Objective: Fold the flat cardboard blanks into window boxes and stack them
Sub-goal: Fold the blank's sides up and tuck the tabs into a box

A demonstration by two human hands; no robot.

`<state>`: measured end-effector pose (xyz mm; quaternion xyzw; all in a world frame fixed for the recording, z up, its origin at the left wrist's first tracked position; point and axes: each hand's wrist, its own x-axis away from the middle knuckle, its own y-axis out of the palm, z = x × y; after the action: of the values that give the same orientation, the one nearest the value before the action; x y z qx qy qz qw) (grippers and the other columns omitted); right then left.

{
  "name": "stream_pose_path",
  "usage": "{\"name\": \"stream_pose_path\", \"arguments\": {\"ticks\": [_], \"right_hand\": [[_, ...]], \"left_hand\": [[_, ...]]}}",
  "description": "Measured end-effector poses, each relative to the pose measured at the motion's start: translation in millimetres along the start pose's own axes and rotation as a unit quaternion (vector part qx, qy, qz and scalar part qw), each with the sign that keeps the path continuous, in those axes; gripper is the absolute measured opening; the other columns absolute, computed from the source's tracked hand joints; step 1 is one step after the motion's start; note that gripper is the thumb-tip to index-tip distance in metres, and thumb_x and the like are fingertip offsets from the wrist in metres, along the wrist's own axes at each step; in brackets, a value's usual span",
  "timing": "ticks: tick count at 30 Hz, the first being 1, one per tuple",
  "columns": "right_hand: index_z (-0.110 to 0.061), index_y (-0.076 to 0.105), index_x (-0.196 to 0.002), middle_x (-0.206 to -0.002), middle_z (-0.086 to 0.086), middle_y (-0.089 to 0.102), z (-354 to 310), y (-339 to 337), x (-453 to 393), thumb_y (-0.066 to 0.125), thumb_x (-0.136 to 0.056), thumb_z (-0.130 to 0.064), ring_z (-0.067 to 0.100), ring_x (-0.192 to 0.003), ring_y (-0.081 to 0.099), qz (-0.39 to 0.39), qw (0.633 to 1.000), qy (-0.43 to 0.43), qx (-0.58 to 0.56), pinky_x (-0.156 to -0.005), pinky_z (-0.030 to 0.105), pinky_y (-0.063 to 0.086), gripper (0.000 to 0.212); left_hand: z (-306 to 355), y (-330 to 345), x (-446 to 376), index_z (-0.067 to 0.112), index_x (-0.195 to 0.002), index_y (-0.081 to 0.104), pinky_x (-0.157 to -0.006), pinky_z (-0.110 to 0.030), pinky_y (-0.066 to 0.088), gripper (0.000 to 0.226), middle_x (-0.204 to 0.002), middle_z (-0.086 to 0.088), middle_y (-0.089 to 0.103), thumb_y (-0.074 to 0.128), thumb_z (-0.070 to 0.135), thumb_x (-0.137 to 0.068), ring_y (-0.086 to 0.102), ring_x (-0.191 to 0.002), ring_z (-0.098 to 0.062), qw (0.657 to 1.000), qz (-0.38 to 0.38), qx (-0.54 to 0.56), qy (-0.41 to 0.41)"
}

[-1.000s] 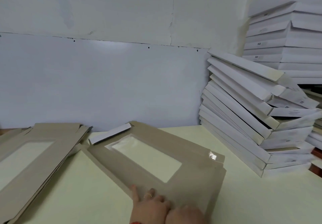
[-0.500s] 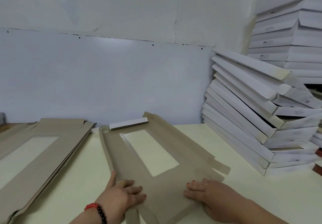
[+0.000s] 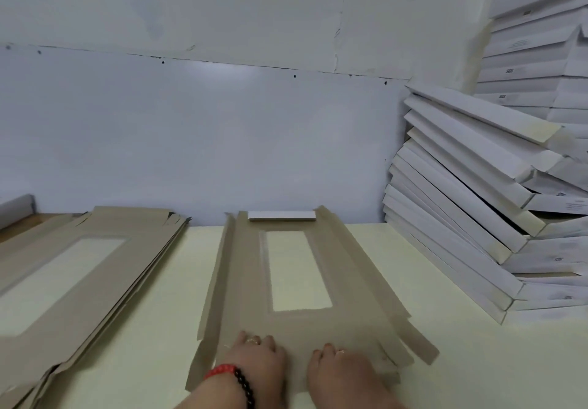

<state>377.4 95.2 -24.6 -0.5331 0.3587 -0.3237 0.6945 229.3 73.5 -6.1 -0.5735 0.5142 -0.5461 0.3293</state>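
Observation:
A flat brown cardboard blank (image 3: pixel 346 284) with a clear rectangular window (image 3: pixel 296 270) lies lengthwise on the pale table (image 3: pixel 477 361), its white far flap (image 3: pixel 281 215) against the wall. My left hand (image 3: pixel 259 357) and my right hand (image 3: pixel 343 370) both press flat on the blank's near end, fingers forward, a short gap between them. A pile of flat blanks (image 3: pixel 63 275) lies on the left. A leaning stack of folded white boxes (image 3: pixel 471 205) stands at the right.
A taller stack of white boxes (image 3: pixel 534 65) rises behind the leaning one at the far right. A grey-white wall (image 3: pixel 197 128) closes the table's far side. A grey object (image 3: pixel 16 209) sits at the far left edge.
The blank has turned from a diagonal to lie straight toward the wall. My hands have drawn closer together on its near end.

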Motion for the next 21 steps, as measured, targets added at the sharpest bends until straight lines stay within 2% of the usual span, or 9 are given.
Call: {"name": "stream_pose_path", "arguments": {"ticks": [2,3,5,8,10,13,15,18,21], "right_hand": [[0.002,0.051,-0.033,-0.031,0.012,0.029,-5,10,0,0.043,-0.059,-0.015,0.007,-0.022,0.039,0.052,0.998,0.020,0.004,-0.039,0.004,0.002,0.032],[-0.005,0.058,-0.037,-0.035,0.009,0.040,-8,10,1,0.041,-0.068,-0.011,0.007,-0.027,0.046,0.048,0.998,0.004,0.047,-0.033,0.007,0.012,0.036],[-0.025,0.071,-0.052,-0.058,-0.006,0.067,-2,15,1,0.060,-0.060,-0.027,0.005,-0.047,0.062,0.047,0.995,-0.053,0.072,-0.035,0.013,0.040,0.014],[-0.038,0.075,-0.064,-0.076,-0.023,0.071,19,7,-2,0.065,-0.040,-0.044,-0.008,-0.065,0.066,0.006,0.995,-0.101,0.002,-0.049,0.011,0.049,0.027],[-0.039,0.074,-0.068,-0.077,-0.025,0.071,29,11,-8,0.069,-0.038,-0.047,-0.009,-0.064,0.065,0.041,0.990,-0.128,0.051,-0.051,0.010,0.048,0.032],[-0.030,0.071,-0.074,-0.059,-0.013,0.061,38,10,-15,0.065,-0.060,-0.034,0.002,-0.051,0.059,0.014,0.989,-0.146,0.024,-0.050,0.016,0.044,0.015],[-0.033,0.067,-0.063,-0.040,-0.008,0.028,43,-6,-17,0.060,-0.064,-0.033,0.000,-0.038,0.034,0.036,0.990,-0.136,0.018,-0.042,0.016,0.030,0.007],[-0.025,0.059,-0.108,-0.088,0.003,0.063,55,-20,-24,0.049,-0.087,-0.013,0.023,-0.082,0.061,-0.060,0.981,-0.186,-0.002,-0.065,0.032,0.035,0.027],[-0.015,0.054,-0.112,-0.104,0.016,0.062,56,-34,-44,0.050,-0.091,-0.018,0.036,-0.094,0.058,-0.098,0.979,-0.178,-0.028,-0.066,0.033,0.033,0.021]], "left_hand": [[12,5,-1,0.002,-0.138,0.039,-0.108,-0.047,0.031,0.044,-0.143,-0.018,0.037,0.035,0.019,-0.098,0.036,-0.132,-0.032,0.999,0.036,0.026,-0.012],[15,6,-2,0.001,-0.136,0.040,-0.104,-0.047,0.035,0.042,-0.141,-0.017,0.038,0.032,0.017,-0.098,0.037,-0.131,-0.032,0.998,0.044,0.031,-0.015],[17,6,-3,0.001,-0.134,0.043,-0.099,-0.047,0.038,0.040,-0.137,-0.019,0.042,0.031,0.015,-0.098,0.041,-0.127,-0.034,0.999,0.046,0.019,-0.010],[15,6,-6,0.005,-0.131,0.048,-0.101,-0.045,0.039,0.039,-0.134,-0.017,0.049,0.035,0.020,-0.098,0.046,-0.124,-0.034,0.999,0.048,0.022,-0.006],[15,4,-7,0.007,-0.128,0.051,-0.101,-0.044,0.039,0.037,-0.133,-0.016,0.053,0.035,0.020,-0.098,0.050,-0.122,-0.033,0.998,0.056,0.034,-0.010],[13,-6,-5,0.009,-0.125,0.054,-0.099,-0.042,0.041,0.034,-0.130,-0.016,0.057,0.036,0.020,-0.098,0.053,-0.120,-0.034,0.998,0.047,0.044,-0.014],[10,-16,-7,0.011,-0.123,0.056,-0.098,-0.041,0.041,0.032,-0.128,-0.016,0.058,0.036,0.019,-0.099,0.054,-0.119,-0.034,0.999,0.039,0.035,-0.005],[3,-31,-13,0.013,-0.119,0.059,-0.095,-0.039,0.044,0.029,-0.124,-0.015,0.059,0.040,0.017,-0.097,0.056,-0.115,-0.033,1.000,0.021,0.018,-0.004],[-8,-43,-26,0.012,-0.115,0.060,-0.088,-0.035,0.047,0.025,-0.116,-0.013,0.062,0.048,0.017,-0.094,0.060,-0.108,-0.030,0.999,-0.003,0.038,-0.001]]}}
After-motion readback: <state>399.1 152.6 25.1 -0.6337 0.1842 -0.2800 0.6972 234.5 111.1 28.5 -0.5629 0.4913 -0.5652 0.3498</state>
